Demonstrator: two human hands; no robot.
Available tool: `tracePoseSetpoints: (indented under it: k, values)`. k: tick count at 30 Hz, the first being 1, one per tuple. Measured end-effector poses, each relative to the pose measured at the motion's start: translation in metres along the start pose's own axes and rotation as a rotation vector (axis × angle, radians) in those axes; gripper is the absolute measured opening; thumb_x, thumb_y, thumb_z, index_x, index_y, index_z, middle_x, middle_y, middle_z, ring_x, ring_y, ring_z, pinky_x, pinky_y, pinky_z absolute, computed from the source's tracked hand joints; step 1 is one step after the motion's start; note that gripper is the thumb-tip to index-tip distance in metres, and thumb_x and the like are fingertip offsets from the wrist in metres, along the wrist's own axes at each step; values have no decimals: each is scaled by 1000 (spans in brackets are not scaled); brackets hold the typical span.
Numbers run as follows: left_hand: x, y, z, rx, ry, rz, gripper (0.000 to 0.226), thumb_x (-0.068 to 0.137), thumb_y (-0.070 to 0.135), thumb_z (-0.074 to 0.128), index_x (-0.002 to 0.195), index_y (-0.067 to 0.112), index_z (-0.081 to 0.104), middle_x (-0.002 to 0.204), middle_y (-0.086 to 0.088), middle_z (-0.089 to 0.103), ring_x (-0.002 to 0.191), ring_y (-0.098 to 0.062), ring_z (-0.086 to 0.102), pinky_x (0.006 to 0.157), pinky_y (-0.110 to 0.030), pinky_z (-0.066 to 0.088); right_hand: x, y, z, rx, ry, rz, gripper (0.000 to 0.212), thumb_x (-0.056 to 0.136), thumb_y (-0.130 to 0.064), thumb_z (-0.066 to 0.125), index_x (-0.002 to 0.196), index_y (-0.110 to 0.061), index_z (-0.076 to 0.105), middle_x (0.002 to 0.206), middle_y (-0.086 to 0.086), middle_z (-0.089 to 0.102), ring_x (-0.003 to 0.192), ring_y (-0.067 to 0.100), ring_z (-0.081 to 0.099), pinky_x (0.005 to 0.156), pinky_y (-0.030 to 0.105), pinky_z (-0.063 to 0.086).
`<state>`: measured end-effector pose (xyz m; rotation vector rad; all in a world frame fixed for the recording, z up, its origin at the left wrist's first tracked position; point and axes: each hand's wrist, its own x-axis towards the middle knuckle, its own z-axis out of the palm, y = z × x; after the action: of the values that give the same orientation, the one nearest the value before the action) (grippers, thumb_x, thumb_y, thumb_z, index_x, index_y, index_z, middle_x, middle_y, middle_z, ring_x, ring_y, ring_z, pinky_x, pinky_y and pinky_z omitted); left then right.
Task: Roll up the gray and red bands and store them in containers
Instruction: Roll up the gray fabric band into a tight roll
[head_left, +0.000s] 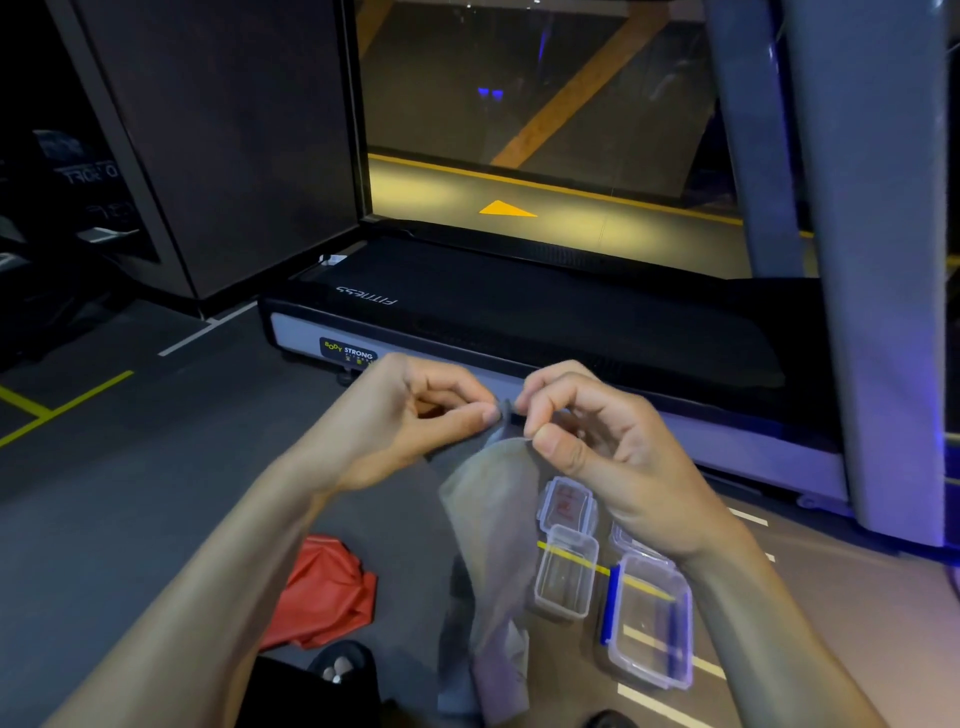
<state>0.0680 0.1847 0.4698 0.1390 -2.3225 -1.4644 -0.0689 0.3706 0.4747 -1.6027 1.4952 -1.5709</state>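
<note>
We are at the start of the first roll. Our left hand (415, 410) and right hand (582, 441) are raised close together, and each pinches the top edge of the gray band (493, 525) between thumb and forefinger; the fingertips nearly meet over that edge. The band hangs from the pinch down toward the floor, loose and unrolled along its whole visible length. The edge between the fingers appears folded over once, though the dim light and motion blur make that hard to confirm. The red band (327, 592) lies crumpled on the floor below the left forearm, untouched. Two clear containers sit open on the floor under the right wrist: a small container (566, 577) just beside the hanging band, and a large container (649, 623) to its right. In our judgement the next move calls for turning the pinched edge over itself with both thumbs, keeping the sides aligned and the roll tight enough to fit a container, while the free length feeds up from below.
</note>
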Motion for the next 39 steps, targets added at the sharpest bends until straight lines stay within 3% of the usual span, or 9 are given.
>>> tracePoseSetpoints:
  k: [3,7,12,19,24,27,29,32,39]
  values:
    - [-2,1,1,-15,-9,7,16,90,27,73,95,13,78,88,-15,77,80,-33,71,77,-58,54,2,9,1,-74,96,42,3,97,-11,66,95,-11,68,98,-1,63,92,11,60,84,21,45]
    - [-2,4,4,-64,-30,27,14,92,17,71,99,6,77,92,-16,77,93,-47,69,85,-57,54,4,18,12,-97,218,57,8,96,-4,67,94,-11,69,95,-1,67,89,10,64,81,22,48]
    - [0,3,4,-66,-31,25,13,92,18,71,98,8,77,89,-13,77,85,-27,72,80,-46,56,4,18,17,-76,317,25,13,93,-2,70,90,-14,71,90,-4,71,87,11,67,80,23,49]
    - [0,2,5,-48,-41,41,9,94,14,70,97,9,77,82,-16,73,73,-13,61,69,-27,48,4,20,20,-70,372,18,12,91,-2,74,92,-14,74,90,1,74,88,21,69,82,36,55]
    - [0,3,6,-74,-60,40,10,96,15,69,98,8,76,84,-20,72,75,-19,60,71,-34,47,3,20,22,-38,405,19,16,88,-3,77,98,-16,73,90,-2,73,86,16,67,81,29,53]
    - [0,4,6,-84,-64,34,12,97,14,66,98,5,75,72,-15,65,63,-13,51,60,-30,40,3,20,22,-7,417,16,25,87,-4,78,106,-18,70,86,1,70,83,14,65,81,28,52]
    - [-1,4,6,-77,-69,39,13,97,16,66,99,6,74,75,-20,66,65,-15,52,62,-31,41,3,19,22,-3,417,7,28,87,-5,78,109,-19,69,86,2,69,83,14,65,82,29,52]
    - [-1,5,7,-85,-57,37,14,96,16,66,98,4,74,67,-8,63,60,-9,48,58,-23,39,2,18,21,-19,415,1,28,86,-5,79,109,-19,69,86,1,70,84,13,66,83,29,53]
    - [0,5,8,-74,-67,31,14,97,15,64,99,5,74,71,-5,66,64,-7,52,61,-17,41,3,21,22,-83,397,1,23,88,-6,78,106,-18,72,89,0,70,86,14,66,84,27,52]
